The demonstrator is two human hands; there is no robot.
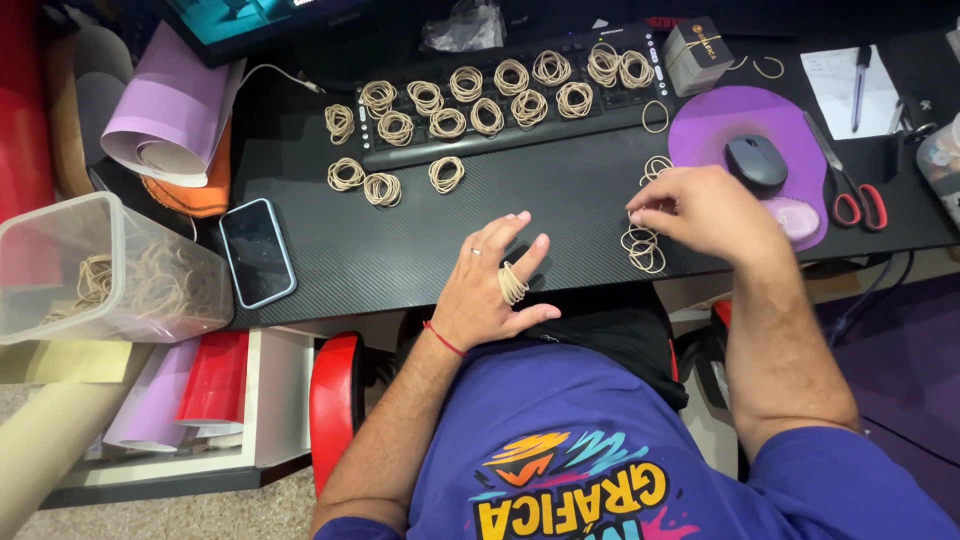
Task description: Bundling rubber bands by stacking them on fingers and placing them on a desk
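Left hand [497,285]: flat on the bench [400,245], fingers spread, nothing gripped; a small bundle of tan rubber bands [512,283] looped round the index finger.
Right hand [700,212]: knuckles up, fingertips pinched together over the loose bands [645,248] at the bench's near right; whether a band sits in the pinch cannot be told.
Loose bands: a small heap just left of the purple mouse pad [745,135], touching or nearly touching the right fingertips.
Finished bundles [470,95]: rows of coiled sets lying across the keyboard [500,120], three more on the bench in front of it.
Stock: clear plastic tub [100,270] at far left, bands heaped inside.
Doing it well: best judged as lifting one band at a time, keeping the pinch low, and holding the left index finger steady and apart from its neighbours so loops slide on without snagging the ring.
Edges: heap near the bench's front edge, so a stray flick could likely send bands onto the lap.
Open room: bare dark surface between both hands and between keyboard and hands; phone [257,252] well left, mouse [755,160] and scissors [850,190] right, apart from the heap.
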